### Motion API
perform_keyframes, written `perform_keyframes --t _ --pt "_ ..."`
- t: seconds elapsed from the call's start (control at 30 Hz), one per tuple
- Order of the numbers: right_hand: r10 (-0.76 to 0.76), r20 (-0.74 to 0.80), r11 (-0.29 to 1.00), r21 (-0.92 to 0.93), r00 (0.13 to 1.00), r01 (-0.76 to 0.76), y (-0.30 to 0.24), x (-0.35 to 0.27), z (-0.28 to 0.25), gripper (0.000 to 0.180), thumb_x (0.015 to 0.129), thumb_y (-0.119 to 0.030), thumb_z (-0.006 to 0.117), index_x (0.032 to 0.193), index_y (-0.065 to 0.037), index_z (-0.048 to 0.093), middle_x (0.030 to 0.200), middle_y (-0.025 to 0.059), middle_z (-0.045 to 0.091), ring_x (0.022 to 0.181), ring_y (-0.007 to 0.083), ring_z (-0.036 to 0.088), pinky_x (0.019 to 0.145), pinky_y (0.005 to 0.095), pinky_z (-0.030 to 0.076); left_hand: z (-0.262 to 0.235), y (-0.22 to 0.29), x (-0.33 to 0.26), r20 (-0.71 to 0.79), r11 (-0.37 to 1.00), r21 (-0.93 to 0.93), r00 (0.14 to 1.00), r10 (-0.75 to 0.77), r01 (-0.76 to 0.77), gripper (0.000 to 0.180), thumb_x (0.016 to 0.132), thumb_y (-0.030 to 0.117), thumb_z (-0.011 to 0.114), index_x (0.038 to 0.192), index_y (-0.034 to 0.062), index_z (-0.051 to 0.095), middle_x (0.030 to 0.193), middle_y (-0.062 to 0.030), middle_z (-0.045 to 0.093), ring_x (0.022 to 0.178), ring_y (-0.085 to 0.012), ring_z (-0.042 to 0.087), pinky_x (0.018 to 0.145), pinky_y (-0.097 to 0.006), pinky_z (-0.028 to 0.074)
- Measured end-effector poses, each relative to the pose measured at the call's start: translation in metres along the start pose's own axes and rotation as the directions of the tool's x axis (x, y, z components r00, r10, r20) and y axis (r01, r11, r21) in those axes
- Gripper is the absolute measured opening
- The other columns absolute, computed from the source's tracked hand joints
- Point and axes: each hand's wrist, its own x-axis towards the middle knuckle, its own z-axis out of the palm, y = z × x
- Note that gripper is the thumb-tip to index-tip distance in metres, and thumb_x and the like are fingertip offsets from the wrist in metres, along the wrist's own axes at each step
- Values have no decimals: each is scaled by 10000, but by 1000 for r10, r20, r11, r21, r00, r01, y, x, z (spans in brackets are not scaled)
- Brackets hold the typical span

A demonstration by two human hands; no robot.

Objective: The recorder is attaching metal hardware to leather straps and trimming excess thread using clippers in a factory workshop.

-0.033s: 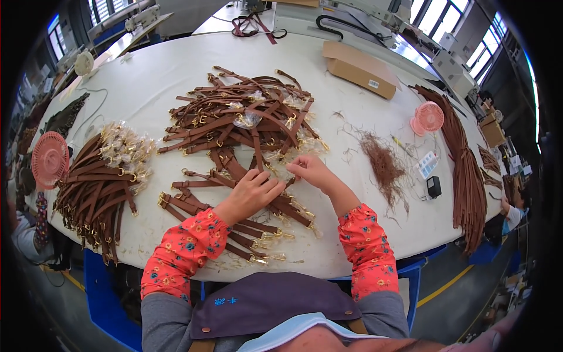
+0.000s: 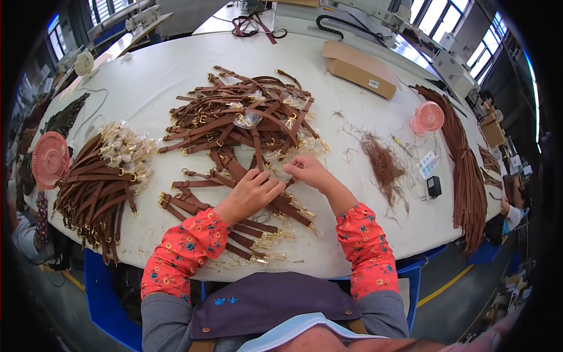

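Brown leather straps with gold buckles are heaped in the middle of the table, and my two hands meet at the heap's near edge. My left hand (image 2: 249,193) is closed, fingers curled around part of a brown strap (image 2: 258,154). Close on its right, my right hand (image 2: 309,172) has thumb and forefinger pressed together beside some clear plastic wrapping (image 2: 278,170). What lies in that pinch is too small to make out. Below my hands lie more straps (image 2: 240,240), their gold clasps pointing right, some in clear plastic.
At left, a bundle of straps (image 2: 97,193) with plastic-wrapped clasps lies by a pink fan (image 2: 50,160). To the right are brown thread scraps (image 2: 384,167), a black adapter (image 2: 434,186), another pink fan (image 2: 428,117) and long brown strips (image 2: 466,182). A cardboard box (image 2: 362,70) lies farther back.
My right hand has shifted very slightly to the left, toward my left hand. My left hand and the straps look the same.
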Motion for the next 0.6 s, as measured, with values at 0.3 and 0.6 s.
perform_keyframes --t 0.3,0.6 --pt "-87 -81 995 34 993 90 -5 5 10 368 835 -401 746 928 -51 680 716 7 631 635 88 557 591 293 469 -2 0 -5 27 1000 2 1000 -11 11 255 811 137 587 1060 85 610 863 -10 570 929 -178 570 855 -336 446" --pt "-468 -481 825 -538 741 171 -9 14 -2 442 827 -343 728 1185 -106 625 1015 78 697 935 261 665 809 381 512 -20 -10 1 46 998 -22 998 53 -52 287 811 129 581 1096 102 603 858 -25 547 837 -179 563 783 -332 449"
